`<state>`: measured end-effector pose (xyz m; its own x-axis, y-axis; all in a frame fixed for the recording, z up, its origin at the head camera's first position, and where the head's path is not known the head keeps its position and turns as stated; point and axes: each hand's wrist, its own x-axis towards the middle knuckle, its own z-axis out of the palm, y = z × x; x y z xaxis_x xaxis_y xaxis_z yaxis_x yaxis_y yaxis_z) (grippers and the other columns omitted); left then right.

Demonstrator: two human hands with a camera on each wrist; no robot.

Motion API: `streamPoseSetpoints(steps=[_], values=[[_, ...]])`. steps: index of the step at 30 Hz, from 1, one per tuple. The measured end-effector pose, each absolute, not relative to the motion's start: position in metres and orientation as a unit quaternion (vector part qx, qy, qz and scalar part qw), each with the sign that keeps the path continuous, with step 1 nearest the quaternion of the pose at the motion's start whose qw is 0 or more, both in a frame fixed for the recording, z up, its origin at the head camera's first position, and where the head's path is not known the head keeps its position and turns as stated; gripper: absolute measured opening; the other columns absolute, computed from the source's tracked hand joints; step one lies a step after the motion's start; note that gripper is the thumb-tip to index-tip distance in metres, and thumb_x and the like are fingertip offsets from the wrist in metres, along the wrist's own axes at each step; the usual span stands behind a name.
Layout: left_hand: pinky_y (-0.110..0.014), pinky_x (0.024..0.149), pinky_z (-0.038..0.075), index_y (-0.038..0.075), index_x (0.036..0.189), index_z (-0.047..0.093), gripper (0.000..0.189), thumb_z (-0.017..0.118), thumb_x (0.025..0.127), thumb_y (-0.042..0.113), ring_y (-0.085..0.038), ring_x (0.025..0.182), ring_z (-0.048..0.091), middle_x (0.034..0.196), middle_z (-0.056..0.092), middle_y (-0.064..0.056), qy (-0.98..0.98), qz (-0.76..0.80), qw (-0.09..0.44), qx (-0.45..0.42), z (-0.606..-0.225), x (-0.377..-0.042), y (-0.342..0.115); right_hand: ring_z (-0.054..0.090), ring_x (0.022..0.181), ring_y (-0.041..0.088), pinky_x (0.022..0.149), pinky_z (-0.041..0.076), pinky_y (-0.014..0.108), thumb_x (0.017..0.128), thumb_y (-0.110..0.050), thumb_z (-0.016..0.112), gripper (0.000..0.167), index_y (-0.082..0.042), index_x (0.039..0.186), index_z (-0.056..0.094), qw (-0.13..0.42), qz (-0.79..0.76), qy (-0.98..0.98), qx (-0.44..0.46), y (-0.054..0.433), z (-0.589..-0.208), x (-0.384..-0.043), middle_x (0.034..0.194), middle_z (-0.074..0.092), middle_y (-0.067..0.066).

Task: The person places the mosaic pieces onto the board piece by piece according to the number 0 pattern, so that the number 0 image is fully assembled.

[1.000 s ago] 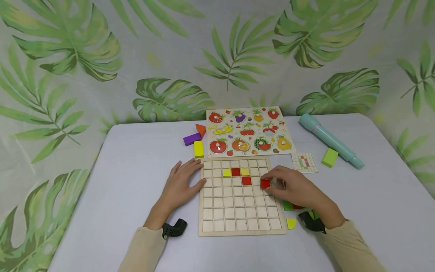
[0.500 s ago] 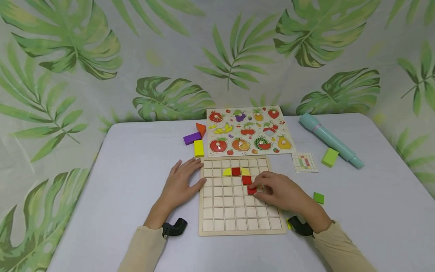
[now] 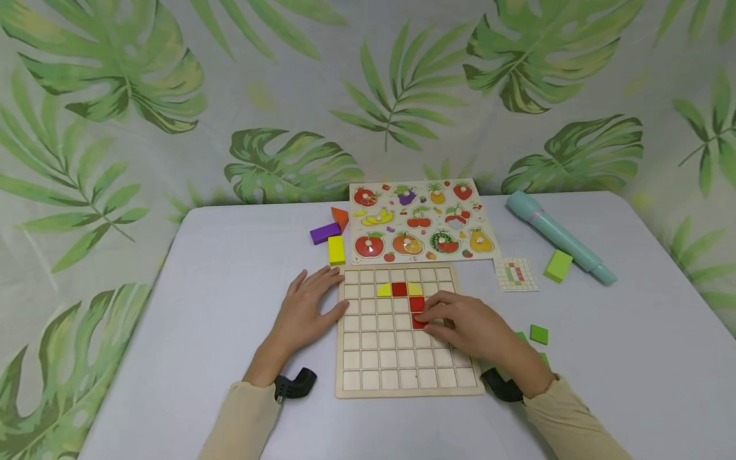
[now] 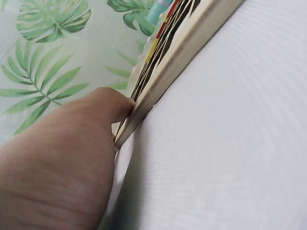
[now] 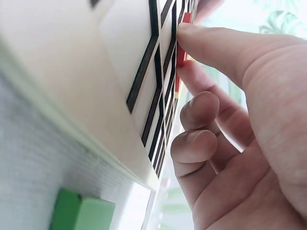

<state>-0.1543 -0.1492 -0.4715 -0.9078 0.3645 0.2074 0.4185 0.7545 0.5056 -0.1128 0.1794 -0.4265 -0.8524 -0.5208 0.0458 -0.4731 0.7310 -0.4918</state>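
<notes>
A wooden grid board (image 3: 379, 361) lies flat on the white table. My left hand (image 3: 307, 306) rests against its left edge with fingers extended; the left wrist view shows the thumb (image 4: 117, 105) touching the rim. On the board, my right hand (image 3: 477, 326) pinches a red square tile (image 3: 416, 325) between thumb and index finger, the other fingers loosely bent. Fingertips partly cover that tile. Just above it sits another red square tile (image 3: 416, 304). One row higher, a third red tile (image 3: 399, 289) lies between two rounded yellow tiles (image 3: 383, 291).
Green tiles (image 3: 539, 334) lie right of the board, partly hidden by my right wrist. Behind stand a fruit puzzle (image 3: 437, 222), a pattern card (image 3: 503, 281), a light green block (image 3: 558, 266) and a teal tube (image 3: 558, 237). Purple (image 3: 325, 234), yellow (image 3: 336, 250) and orange (image 3: 340, 219) blocks sit back left.
My right hand has carried the red tile leftward and slightly down from the board's right edge, into the cell below the other red tile. The left hand has stayed still.
</notes>
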Motion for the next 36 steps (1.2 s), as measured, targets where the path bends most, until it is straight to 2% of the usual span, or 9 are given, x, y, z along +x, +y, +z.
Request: streamPoseSetpoints(steps=[9,18,27,32,36], values=[[-0.052,0.129,0.016,0.012,0.143,0.061,0.054,0.070,0.096,0.038,-0.024,0.150,0.041,0.154,0.055,-0.005,-0.936,-0.281,0.045,-0.208,-0.471,-0.155,-0.150,0.064,0.096,0.012,0.080,0.057,0.029,0.088,-0.021,0.083,0.024,-0.023,0.112,0.082,0.038,-0.230,0.936,-0.263,0.177,-0.427,-0.110,0.112,0.068,-0.006],[-0.052,0.129,0.016,0.013,0.142,0.062,0.053,0.070,0.096,0.038,-0.023,0.150,0.041,0.153,0.055,-0.005,-0.935,-0.284,0.045,-0.207,-0.471,-0.154,-0.150,0.061,0.093,0.008,0.078,0.055,0.026,0.092,-0.019,0.079,0.027,-0.024,0.119,0.079,0.074,-0.253,0.931,-0.250,0.200,-0.414,-0.112,0.113,0.069,-0.010],[-0.054,0.128,0.019,0.010,0.140,0.063,0.053,0.073,0.095,0.035,-0.025,0.148,0.044,0.152,0.057,-0.007,-0.932,-0.284,0.066,-0.216,-0.468,-0.152,-0.150,0.052,0.076,0.004,0.062,0.048,0.021,0.090,-0.014,0.081,0.025,-0.019,0.114,0.078,0.076,-0.273,0.931,-0.229,0.238,-0.400,-0.115,0.105,0.072,-0.008],[-0.055,0.128,0.018,0.010,0.141,0.063,0.054,0.073,0.094,0.036,-0.025,0.148,0.044,0.152,0.056,-0.007,-0.931,-0.287,0.066,-0.216,-0.468,-0.151,-0.149,0.053,0.077,0.003,0.063,0.050,0.021,0.089,-0.016,0.081,0.027,-0.018,0.115,0.077,0.103,-0.275,0.928,-0.230,0.257,-0.400,-0.117,0.099,0.070,-0.012],[-0.055,0.128,0.018,0.010,0.141,0.063,0.054,0.073,0.094,0.036,-0.025,0.148,0.044,0.152,0.056,-0.007,-0.930,-0.289,0.064,-0.218,-0.469,-0.152,-0.149,0.054,0.079,0.003,0.064,0.050,0.021,0.089,-0.024,0.082,0.031,-0.019,0.119,0.075,0.141,-0.284,0.921,-0.224,0.276,-0.401,-0.117,0.102,0.071,-0.012]])
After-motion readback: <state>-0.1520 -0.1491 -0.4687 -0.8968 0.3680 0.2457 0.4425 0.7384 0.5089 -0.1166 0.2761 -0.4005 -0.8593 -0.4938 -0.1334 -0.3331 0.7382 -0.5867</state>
